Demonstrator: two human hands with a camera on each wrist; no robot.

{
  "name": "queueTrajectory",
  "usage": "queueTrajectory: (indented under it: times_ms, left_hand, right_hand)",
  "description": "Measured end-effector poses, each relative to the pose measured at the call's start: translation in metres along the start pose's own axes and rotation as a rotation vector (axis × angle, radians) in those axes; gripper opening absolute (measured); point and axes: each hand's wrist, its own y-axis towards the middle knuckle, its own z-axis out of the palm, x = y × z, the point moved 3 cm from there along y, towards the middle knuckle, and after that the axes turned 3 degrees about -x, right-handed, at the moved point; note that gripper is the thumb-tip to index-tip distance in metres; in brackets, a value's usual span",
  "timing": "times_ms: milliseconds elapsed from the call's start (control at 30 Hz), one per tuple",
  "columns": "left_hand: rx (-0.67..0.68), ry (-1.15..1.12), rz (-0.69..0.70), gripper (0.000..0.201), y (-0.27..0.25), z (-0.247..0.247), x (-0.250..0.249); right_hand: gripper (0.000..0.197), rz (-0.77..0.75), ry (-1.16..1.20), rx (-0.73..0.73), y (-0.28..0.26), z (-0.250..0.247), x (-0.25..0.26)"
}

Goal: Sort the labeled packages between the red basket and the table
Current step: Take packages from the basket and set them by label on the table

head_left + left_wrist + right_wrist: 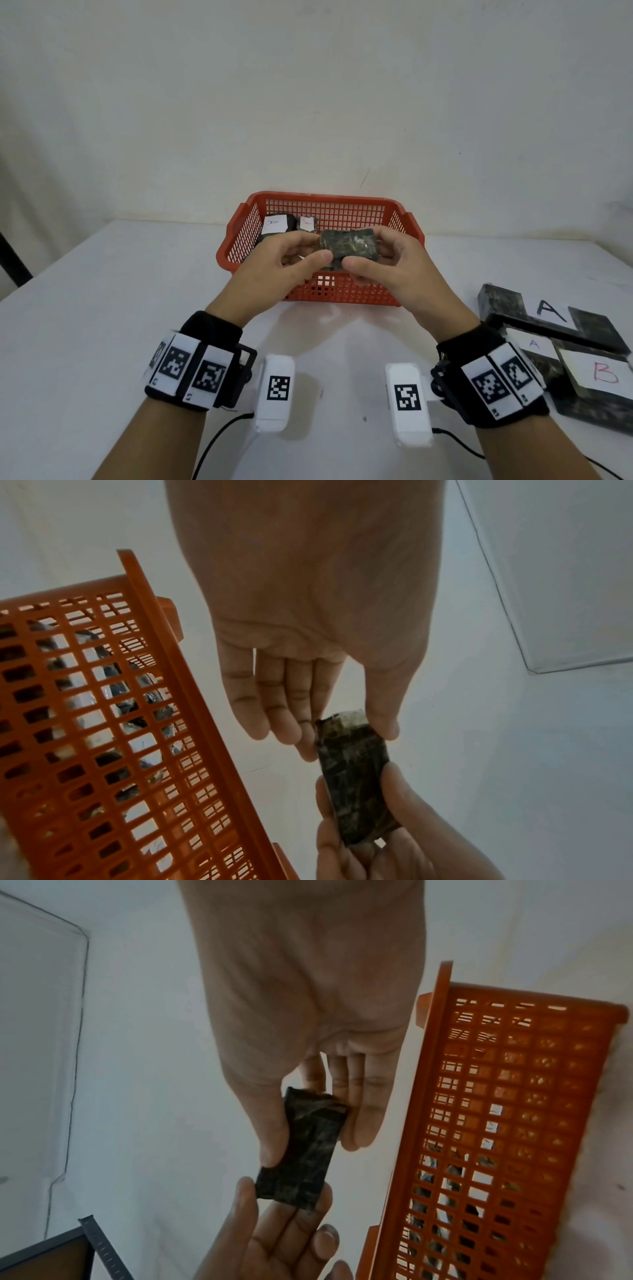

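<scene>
Above the red basket [320, 291] we hold a dark wrapped package [346, 247] between both hands: our left hand [287, 260] pinches its left end with thumb and fingers, and our right hand [387, 263] grips its right end likewise. Two packages with white labels [275, 225] lie inside the basket. On the tabletop [120, 291] to the right lie more packages, labelled A [549, 310] and B [604, 373].

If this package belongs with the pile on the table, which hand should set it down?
Probably the right hand: it grips the package, and the pile lies on its side. The left hand only pinches one end.
</scene>
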Motion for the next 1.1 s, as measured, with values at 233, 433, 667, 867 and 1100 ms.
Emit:
queueTrajectory:
  times_ms: [233, 433, 667, 867, 1100]
  left_hand:
    - [0.003, -0.002, 0.001, 0.052, -0.001, -0.004, 0.0]
    - [-0.038, 0.037, 0.004, 0.041, -0.003, -0.004, -0.008]
    - [-0.012, 0.071, -0.001, 0.048, -0.002, -0.003, -0.005]
    - [-0.037, -0.065, -0.037, 0.031, -0.002, -0.002, -0.005]
    - [-0.072, -0.088, -0.082, 0.016, -0.004, -0.002, -0.006]
  right_hand:
    - [0.046, 0.057, 0.137, 0.053, 0.001, 0.001, -0.003]
    - [0.03, 0.039, 0.034, 0.018, 0.002, 0.004, -0.001]
    - [0.027, 0.026, -0.003, -0.035, 0.001, 0.004, 0.002]
    - [0.049, -0.01, 0.037, -0.003, -0.003, 0.002, 0.009]
    - [0.041, -0.053, -0.003, 0.011, -0.003, 0.001, 0.01]
